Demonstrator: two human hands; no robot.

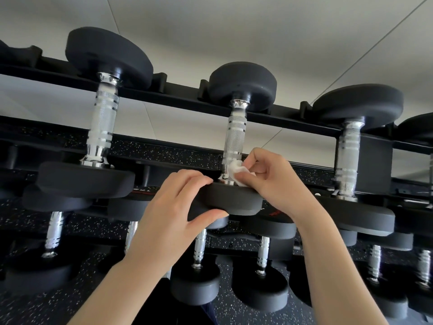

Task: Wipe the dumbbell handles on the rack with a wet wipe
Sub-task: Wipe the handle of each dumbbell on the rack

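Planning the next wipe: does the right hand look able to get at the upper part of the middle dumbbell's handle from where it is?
Probably yes: the right hand holds the wipe at the handle's base, with bare handle above.

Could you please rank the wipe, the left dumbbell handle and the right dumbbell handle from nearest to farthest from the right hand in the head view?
1. Wipe, pinched in the right hand.
2. Right dumbbell handle, to its right.
3. Left dumbbell handle, far left.

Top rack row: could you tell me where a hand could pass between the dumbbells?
Open gaps lie beside the middle handle: one toward the left dumbbell, one toward the right dumbbell. Its near end is crowded: the right hand presses the wet wipe there, and the left hand grips the near head.
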